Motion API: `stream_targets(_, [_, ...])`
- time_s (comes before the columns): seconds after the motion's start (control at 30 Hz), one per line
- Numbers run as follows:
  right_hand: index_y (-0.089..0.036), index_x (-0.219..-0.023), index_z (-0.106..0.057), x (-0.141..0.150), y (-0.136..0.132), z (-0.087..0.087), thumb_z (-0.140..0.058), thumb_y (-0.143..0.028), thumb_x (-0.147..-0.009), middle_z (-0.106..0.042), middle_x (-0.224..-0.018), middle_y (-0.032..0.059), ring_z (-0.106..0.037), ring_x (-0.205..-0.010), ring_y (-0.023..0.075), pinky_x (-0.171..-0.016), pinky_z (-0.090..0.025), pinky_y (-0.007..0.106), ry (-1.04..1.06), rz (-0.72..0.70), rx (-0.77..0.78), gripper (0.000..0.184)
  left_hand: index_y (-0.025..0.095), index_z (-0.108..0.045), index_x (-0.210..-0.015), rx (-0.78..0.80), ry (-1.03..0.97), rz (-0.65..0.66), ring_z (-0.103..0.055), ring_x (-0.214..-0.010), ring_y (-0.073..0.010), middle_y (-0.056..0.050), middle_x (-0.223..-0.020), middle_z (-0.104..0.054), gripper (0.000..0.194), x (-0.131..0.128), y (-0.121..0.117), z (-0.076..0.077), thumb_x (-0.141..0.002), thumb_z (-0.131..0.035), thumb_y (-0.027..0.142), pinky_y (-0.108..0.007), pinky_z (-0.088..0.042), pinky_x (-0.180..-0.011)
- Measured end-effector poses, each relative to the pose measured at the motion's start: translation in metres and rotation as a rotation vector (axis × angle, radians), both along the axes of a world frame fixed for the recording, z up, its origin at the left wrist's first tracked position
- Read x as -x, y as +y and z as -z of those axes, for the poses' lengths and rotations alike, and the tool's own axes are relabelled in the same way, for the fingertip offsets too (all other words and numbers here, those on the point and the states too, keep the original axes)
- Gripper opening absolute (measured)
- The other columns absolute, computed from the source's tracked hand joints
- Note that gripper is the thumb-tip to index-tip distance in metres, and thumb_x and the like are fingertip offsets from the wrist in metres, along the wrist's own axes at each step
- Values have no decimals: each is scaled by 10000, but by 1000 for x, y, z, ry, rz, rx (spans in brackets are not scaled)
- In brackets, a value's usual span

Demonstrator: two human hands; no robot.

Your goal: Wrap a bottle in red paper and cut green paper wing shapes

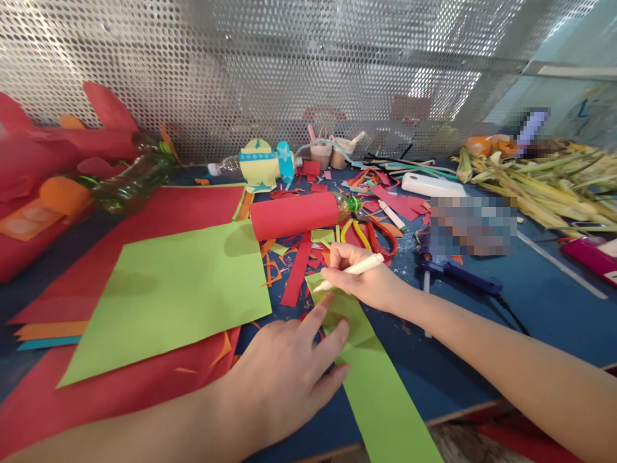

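A white marker pen [359, 265] is pinched in my right hand [369, 283], its tip down at the far end of a long green paper strip [383, 379]. My left hand [289, 366] lies over the strip's left edge with fingers spread, the index fingertip close to the pen tip. The strip runs toward me and hangs past the table's front edge. To the left, a large green sheet [178, 289] rests on red paper [159, 206]. Just beyond my hands lies a plastic bottle wrapped in red paper [294, 215], its green cap pointing right.
Red-handled scissors [380, 238] and paper scraps [296, 270] lie beyond my right hand. A blue glue gun [457, 276] with a cord is at the right, near dry husks [535, 186]. Red paper-covered bottles [53, 161] stand at the left. A perforated metal panel [241, 64] closes the back.
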State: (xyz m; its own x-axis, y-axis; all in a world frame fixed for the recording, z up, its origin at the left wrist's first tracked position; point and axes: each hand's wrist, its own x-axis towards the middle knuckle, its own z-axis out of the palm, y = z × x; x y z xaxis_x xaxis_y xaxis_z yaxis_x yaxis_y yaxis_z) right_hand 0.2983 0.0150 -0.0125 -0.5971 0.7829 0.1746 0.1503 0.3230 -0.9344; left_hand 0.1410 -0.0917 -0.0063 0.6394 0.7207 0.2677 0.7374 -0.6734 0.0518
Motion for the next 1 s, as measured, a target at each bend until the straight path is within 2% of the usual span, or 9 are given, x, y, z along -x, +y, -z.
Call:
stream_targets(0.27, [-203,-633,-394,1,-2,0,-561,-216,-803,-358,-550,-91,-295,-471,68,-443,-236,210,-1,-8,-8,238,156,-587,-1115,2,25,-7,-678,-589,-245,-228,-1166,-634,306,1,-1,1,-887,-454,310,-403,-564,-463])
stream_targets(0.47, [-204,-677,-409,-1,-2,6,-570,-261,-832,-397,-586,-85,-364,-500,72,-471,-291,204,-12,2,-50,230,150,-598,-1112,-11,16,-1,-678,-585,-248,-228,-1127,-653,308,0,0,1,-894,-439,300,-395,-561,-455])
stream_targets(0.8, [-212,-659,-368,-2,0,1,-549,-258,-824,-369,-555,-84,-353,-493,81,-479,-265,217,-89,148,-155,249,150,-600,-1133,-12,63,-5,-685,-605,-230,-225,-1154,-640,337,1,-1,-1,-912,-396,300,-371,-566,-495])
stream_targets(1.0, [-217,-640,-350,-3,0,-4,-516,-217,-806,-376,-537,-77,-380,-485,91,-472,-266,219,-134,211,-180,235,148,-591,-1154,-2,61,-3,-698,-639,-248,-234,-1200,-615,339,1,0,0,-909,-413,300,-387,-573,-509])
